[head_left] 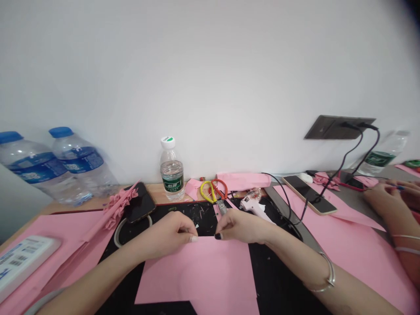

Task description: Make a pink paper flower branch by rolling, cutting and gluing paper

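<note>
My left hand and my right hand both pinch the far edge of a pink paper sheet, a short gap apart. The sheet spreads toward me over a black mat, with a soft bulge in its middle. Just beyond my right hand lie scissors with one yellow and one red handle loop; my wrist area hides part of them. A pale pink glue gun rests behind my right hand. Small paper scraps are scattered on the mat between the hands.
Blue-capped bottles, a white-capped water bottle and a black phone stand or lie at the back left. Pink crinkled paper and a white box are left. Cables hang from the wall socket. Another person's hands work at right.
</note>
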### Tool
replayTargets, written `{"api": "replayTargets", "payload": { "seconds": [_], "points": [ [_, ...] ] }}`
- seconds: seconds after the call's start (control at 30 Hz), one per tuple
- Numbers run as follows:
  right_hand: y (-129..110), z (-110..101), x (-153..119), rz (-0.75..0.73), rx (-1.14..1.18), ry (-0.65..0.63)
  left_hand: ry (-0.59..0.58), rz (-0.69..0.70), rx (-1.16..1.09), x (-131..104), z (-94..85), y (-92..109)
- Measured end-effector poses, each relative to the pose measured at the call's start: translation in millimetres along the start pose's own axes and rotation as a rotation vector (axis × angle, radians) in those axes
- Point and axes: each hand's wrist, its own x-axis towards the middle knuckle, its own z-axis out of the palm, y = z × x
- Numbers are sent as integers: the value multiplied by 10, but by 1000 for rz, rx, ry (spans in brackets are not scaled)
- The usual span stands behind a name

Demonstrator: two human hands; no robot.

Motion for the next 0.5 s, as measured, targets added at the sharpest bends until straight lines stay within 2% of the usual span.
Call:
{"api": "replayTargets", "payload": {
  "seconds": [0.2,0.3,0.4,0.5],
  "points": [
    [171,-195,-352,142,85,14,-28,-38,-12,-84,-121,-107],
    [157,-243,-466,204,90,142,-34,-54,-12,-103,-165,-148],
    [107,-148,-469,98,138,274,-47,-48,-17,-98,-170,-138],
    [62,51,-381,5,99,196,-63,-28,-25,-64,-130,-97]
  ]
}}
